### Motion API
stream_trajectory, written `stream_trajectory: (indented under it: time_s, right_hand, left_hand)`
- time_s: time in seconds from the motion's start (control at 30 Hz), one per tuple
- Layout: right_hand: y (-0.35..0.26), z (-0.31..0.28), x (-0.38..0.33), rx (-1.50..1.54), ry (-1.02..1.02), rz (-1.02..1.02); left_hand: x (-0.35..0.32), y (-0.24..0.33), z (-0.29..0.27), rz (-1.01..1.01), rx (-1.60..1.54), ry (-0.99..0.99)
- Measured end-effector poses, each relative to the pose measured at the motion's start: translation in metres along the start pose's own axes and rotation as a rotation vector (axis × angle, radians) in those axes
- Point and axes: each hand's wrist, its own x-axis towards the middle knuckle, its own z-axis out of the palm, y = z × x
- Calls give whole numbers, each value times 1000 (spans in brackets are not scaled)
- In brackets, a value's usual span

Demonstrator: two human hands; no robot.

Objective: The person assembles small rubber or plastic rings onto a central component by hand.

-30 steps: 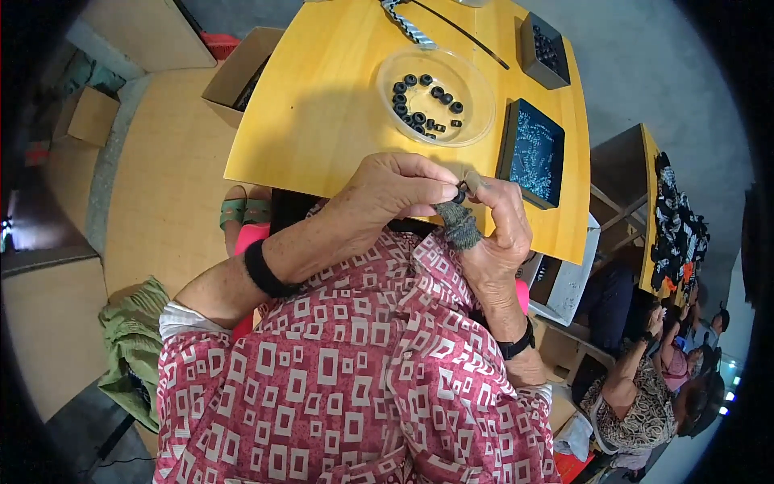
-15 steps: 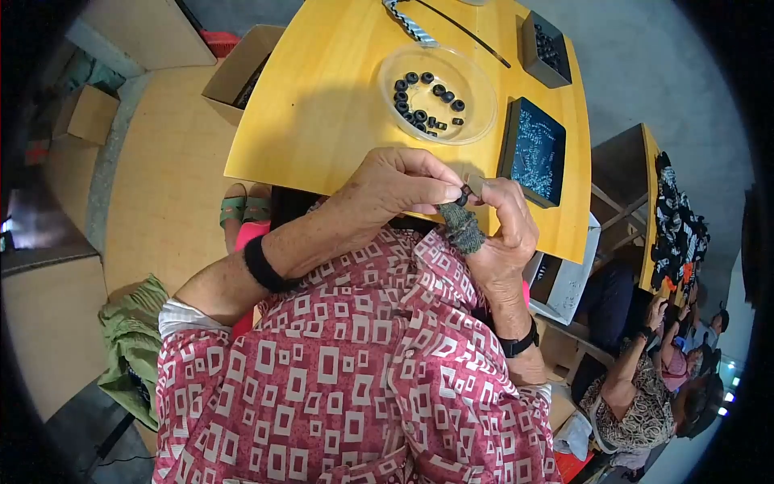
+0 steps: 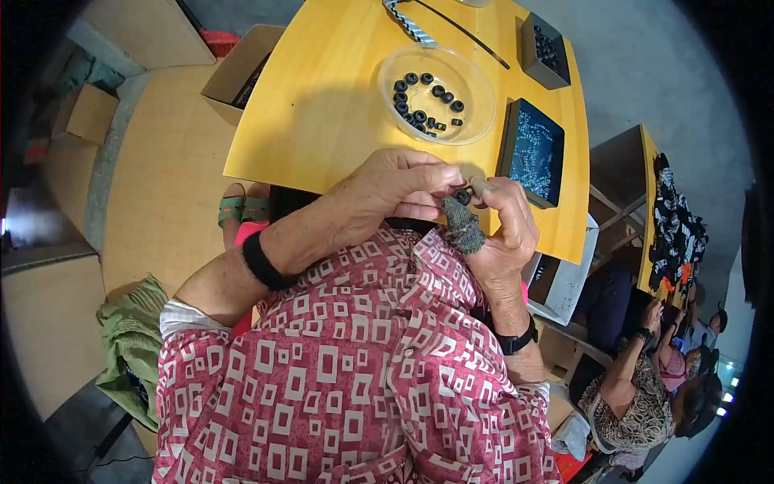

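My left hand (image 3: 399, 185) and my right hand (image 3: 504, 230) meet over the near edge of a yellow table (image 3: 322, 113). Between their fingertips sits a small black ring (image 3: 463, 196). The right thumb wears a grey knitted finger cot (image 3: 463, 227). Just beyond the hands stands a clear round dish (image 3: 476, 89) with several more black rings (image 3: 425, 103) in it. A black band circles my left wrist and a black watch my right wrist.
A black tray of small pale parts (image 3: 534, 153) lies right of the dish, another black tray (image 3: 544, 50) farther back, with a striped strap (image 3: 407, 20) and a thin rod nearby. A cardboard box (image 3: 242, 73) stands left of the table. Another person (image 3: 637, 387) sits at lower right.
Both hands stay together at the table edge; the fingers have shifted slightly around the small black ring.
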Motion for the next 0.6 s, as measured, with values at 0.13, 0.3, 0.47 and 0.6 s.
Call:
stream_trajectory:
  time_s: [0.13,0.3,0.47,0.6]
  right_hand:
    - [-1,2,2,29,16,-7]
    - [-7,1,6,45,7,-15]
    - [-9,1,11,44,-49,-57]
    - [-13,3,20,75,-42,-132]
  left_hand:
    - [1,3,3,-22,45,-11]
    - [2,-1,7,48,33,44]
    - [12,-1,13,128,116,-3]
    - [17,4,33,158,4,-42]
